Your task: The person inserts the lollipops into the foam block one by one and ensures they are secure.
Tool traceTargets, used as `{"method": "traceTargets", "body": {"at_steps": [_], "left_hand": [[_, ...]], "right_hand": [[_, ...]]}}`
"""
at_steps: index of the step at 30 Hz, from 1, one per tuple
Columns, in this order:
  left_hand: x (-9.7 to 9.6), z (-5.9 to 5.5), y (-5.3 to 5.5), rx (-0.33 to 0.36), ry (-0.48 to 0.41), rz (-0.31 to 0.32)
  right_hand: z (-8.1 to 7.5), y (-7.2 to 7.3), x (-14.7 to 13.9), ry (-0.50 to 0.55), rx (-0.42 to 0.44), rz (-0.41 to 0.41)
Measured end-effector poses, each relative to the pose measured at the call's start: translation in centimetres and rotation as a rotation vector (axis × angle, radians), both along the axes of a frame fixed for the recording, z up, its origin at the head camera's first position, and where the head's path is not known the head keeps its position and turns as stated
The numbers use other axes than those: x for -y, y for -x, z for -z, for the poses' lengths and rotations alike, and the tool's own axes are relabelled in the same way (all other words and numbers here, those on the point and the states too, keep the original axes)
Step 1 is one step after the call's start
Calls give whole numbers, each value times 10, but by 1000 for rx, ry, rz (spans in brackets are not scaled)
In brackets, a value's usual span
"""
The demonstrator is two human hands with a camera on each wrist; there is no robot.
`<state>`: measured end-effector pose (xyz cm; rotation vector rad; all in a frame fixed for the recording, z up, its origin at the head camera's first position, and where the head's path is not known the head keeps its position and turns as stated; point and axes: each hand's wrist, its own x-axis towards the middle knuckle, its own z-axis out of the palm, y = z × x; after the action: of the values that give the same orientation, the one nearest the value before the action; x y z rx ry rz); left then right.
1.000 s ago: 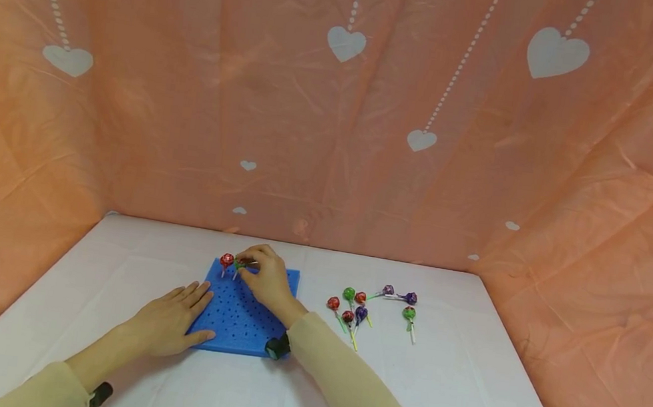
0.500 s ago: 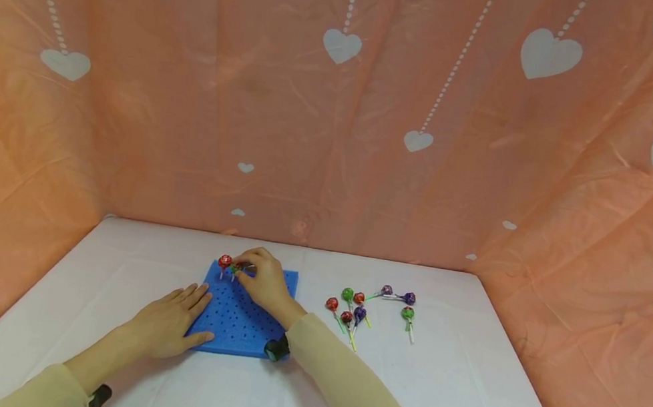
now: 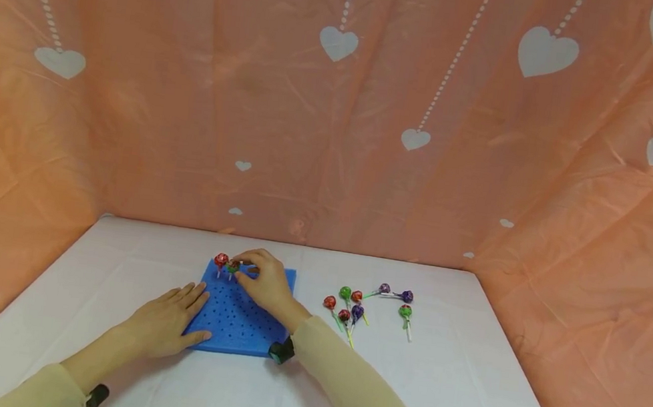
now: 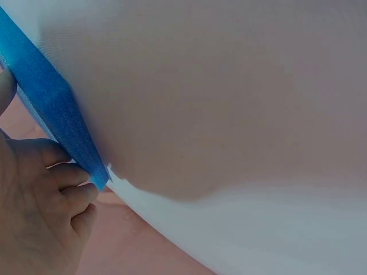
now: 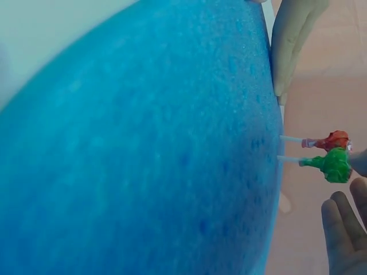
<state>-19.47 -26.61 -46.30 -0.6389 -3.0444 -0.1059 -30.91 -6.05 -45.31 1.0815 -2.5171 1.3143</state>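
Observation:
A blue foam block [image 3: 240, 328], dotted with small holes, lies on the white table. Along its left edge rests my left hand [image 3: 162, 322], with the thumb and fingers spread flat; the left wrist view shows the fingers [image 4: 77, 197] against the block's side. Near the far left corner a red lollipop [image 3: 221, 260] stands upright on its stick. Just right of it stands a green-and-red lollipop [image 5: 335, 166], its white stick in the block. My right hand [image 3: 269, 284] holds that lollipop's head at the fingertips, the other fingers [image 5: 338, 220] spread apart.
Right of the block lies a loose group of lollipops, among them a green one [image 3: 345, 292], a red one [image 3: 330, 302] and a purple one [image 3: 357, 312]. Farther right are another purple lollipop [image 3: 406, 296] and a green one [image 3: 405, 311]. An orange curtain [image 3: 307, 161] surrounds the table.
The green-and-red lollipop's head shows more between my right fingertips than before. My left hand stays on the block. The whole head view has shifted slightly.

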Motion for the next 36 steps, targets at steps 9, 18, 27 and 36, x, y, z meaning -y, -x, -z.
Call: {"method": "traceTargets", "body": {"at_steps": [9, 18, 27, 36], "left_hand": [[0, -2, 1, 18, 2, -5], [-1, -2, -1, 23, -10, 5], [0, -2, 0, 24, -3, 1], [-1, 0, 1, 36, -9, -2]], "right_hand": [[-4, -1, -27, 42, 15, 0], [-5, -1, -62, 61, 37, 20], [2, 3, -105, 46, -56, 108], [14, 9, -144, -35, -122, 180]]}}
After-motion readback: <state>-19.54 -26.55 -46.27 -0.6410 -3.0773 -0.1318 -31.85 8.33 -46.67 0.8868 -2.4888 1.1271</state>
